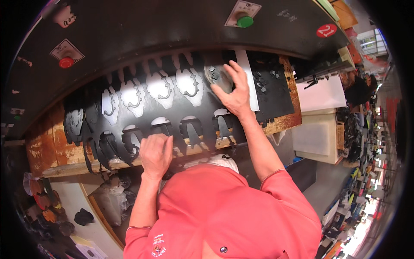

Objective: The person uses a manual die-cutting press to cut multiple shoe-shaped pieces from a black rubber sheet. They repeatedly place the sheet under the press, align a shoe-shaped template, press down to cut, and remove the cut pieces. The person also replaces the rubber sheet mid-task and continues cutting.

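Sheet point(181, 112), black and pierced by two rows of cut-outs, lies along a worn brown worktop point(51, 146) beneath the dark beam point(151, 28) of a machine. In the far row, pale pointed shapes point(189, 86) show within the openings, each crossed by a thin, curved black outline; in the near row, arch-shaped openings stand close to the worktop's front edge. The right hand point(235, 93) reaches over the far right part of the sheet, its fingers released and spread, thumb apart from the rest, around the near right side of a grey rounded piece point(213, 75); whether they touch it cannot be told. The left hand point(155, 155) is at the front edge, beside the near row, with fingers curled inward; blur and the back of the hand hide whether they grasp anything. Just beside the right hand runs a white strip point(253, 95), with small dark scraps point(263, 88) to its right. The beam carries a red button point(66, 62) at left and a green button point(245, 21) toward the right. A pale cabinet point(317, 134) stands to the right of the worktop
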A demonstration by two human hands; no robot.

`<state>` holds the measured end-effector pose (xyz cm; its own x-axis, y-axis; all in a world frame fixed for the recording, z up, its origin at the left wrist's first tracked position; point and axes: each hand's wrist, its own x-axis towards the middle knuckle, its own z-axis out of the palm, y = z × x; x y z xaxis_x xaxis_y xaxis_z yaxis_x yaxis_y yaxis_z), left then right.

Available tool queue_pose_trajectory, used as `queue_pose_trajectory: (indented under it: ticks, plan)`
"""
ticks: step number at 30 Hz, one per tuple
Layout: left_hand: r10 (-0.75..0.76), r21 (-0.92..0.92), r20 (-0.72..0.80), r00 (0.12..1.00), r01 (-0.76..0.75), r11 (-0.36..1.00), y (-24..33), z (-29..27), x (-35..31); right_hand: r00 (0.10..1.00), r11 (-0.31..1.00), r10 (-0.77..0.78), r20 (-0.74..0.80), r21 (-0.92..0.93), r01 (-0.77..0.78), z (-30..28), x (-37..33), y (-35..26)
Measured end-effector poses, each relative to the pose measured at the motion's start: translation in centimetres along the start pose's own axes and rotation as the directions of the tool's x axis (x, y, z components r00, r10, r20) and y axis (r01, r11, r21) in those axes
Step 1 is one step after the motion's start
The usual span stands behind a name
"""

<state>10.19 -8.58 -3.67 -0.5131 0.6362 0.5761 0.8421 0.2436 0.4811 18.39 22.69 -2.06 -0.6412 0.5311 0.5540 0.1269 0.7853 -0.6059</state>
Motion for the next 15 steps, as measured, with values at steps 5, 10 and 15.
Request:
queue_pose_trajectory:
  ticks: [5, 10, 15]
  plan:
    - [-0.029, 0.057, -0.061, 0.998, 0.032, 0.998, -0.1, 0.3, -0.5, 0.961, 0.974, 0.013, -0.275, 0.220, 0.050, -3.5, 2.6, -3.5]
    - [-0.035, 0.082, -0.080, 0.996, 0.041, 0.996, -0.1, 0.3, -0.8, 0.930, 0.963, -0.230, -0.286, 0.069, 0.259, -5.0, 5.5, -5.1]
    - [-0.141, 0.116, -0.085, 0.986, 0.151, 0.982, 0.2, 0.5, -0.3, 0.987, 0.989, -0.011, -0.160, 0.145, 0.034, -6.1, -4.1, -3.0]
